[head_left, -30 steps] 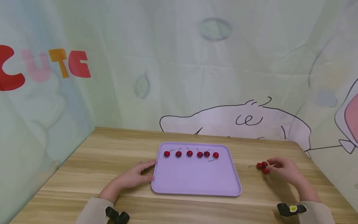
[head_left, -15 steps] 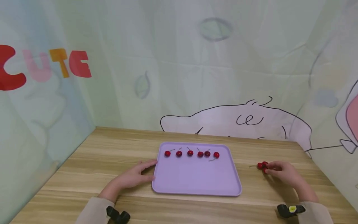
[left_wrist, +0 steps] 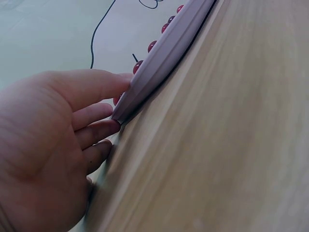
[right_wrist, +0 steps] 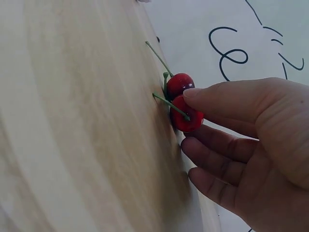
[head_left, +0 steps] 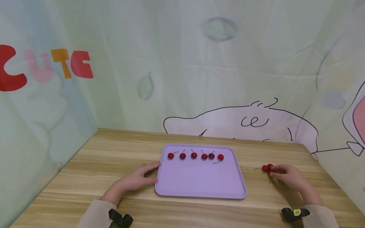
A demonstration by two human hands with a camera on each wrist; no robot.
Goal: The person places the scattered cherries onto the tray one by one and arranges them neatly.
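A lilac tray lies on the table, with a row of several red cherries along its far side, their stems pointing different ways. My left hand rests at the tray's left edge, its thumb and fingertips touching the rim. In the left wrist view those fingers are loosely extended by the rim. Right of the tray, my right hand pinches one cherry of a small cluster. In the right wrist view the thumb lies on this cherry, whose green stem points away from the hand; another cherry sits right behind it.
The wood-grain table reaches back to a printed cloth wall with cartoon drawings. Another cloth side runs along the left edge of the table. Black wrist devices sit on both sleeves.
My right hand has shifted slightly left and down over the cluster, its thumb and fingers now at the near cherry. The left hand and the tray keep their places.
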